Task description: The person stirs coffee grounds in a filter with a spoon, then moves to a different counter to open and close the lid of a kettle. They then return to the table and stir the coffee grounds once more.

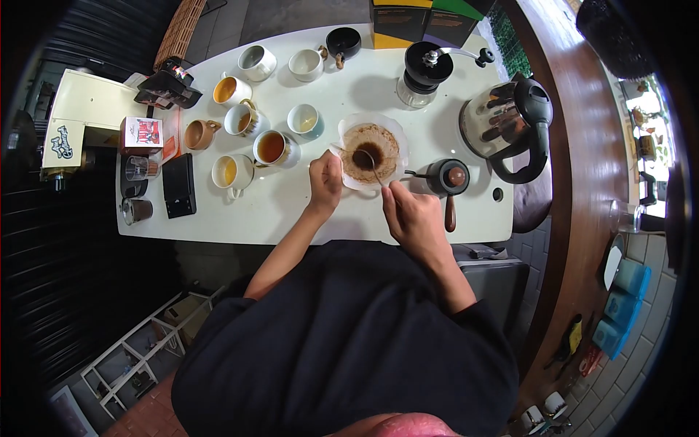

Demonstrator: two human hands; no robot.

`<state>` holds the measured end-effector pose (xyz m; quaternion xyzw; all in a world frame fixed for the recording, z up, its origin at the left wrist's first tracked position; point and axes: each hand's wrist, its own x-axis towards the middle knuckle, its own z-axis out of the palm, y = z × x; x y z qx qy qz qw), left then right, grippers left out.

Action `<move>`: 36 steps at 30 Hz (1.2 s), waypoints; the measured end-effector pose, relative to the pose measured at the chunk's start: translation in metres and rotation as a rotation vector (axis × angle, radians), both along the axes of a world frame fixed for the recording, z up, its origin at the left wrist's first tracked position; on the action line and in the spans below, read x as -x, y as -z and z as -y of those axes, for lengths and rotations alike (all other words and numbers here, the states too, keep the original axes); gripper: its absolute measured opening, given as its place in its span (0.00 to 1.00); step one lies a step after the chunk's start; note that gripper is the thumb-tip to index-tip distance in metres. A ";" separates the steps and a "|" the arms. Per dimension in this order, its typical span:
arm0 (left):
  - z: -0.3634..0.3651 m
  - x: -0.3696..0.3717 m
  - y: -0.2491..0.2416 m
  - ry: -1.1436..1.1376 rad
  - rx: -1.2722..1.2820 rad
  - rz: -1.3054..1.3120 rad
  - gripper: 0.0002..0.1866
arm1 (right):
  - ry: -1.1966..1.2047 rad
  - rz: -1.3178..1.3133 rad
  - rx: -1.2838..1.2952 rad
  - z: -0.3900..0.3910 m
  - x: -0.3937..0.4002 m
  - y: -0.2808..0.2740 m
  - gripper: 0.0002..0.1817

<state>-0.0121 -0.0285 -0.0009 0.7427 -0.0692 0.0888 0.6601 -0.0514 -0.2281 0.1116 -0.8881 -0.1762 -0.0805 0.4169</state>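
A white paper coffee filter [399, 132] spreads open near the table's front edge. Wet brown coffee grounds [358, 138] coat its inside, with dark liquid at the centre. My left hand [326, 182] is closed at the filter's left edge, thumb and fingers pinching the paper there. From the right, my right hand [415, 215] grips the thin handle of a spoon [376, 175], whose bowl end dips into the middle of the grounds. Just right of the filter stands a small dark pot [445, 175] with a wooden knob and handle. What supports the filter is hidden.
On the white table [291, 218], several cups, including one of tea-coloured liquid [272, 147], stand to the left. A hand coffee grinder [426, 69] is behind, and a kettle [502, 120] is at right. A black scale [179, 186] lies at far left.
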 end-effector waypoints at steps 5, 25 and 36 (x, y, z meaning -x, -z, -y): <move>0.009 -0.002 -0.007 -0.087 0.097 0.105 0.19 | -0.049 -0.007 0.155 0.002 -0.007 0.003 0.14; 0.008 -0.003 -0.001 -0.083 0.140 0.099 0.21 | 0.005 0.079 0.274 0.007 -0.012 -0.013 0.14; 0.009 -0.002 -0.001 -0.100 0.125 0.080 0.21 | -0.043 -0.087 0.188 0.000 -0.007 -0.006 0.13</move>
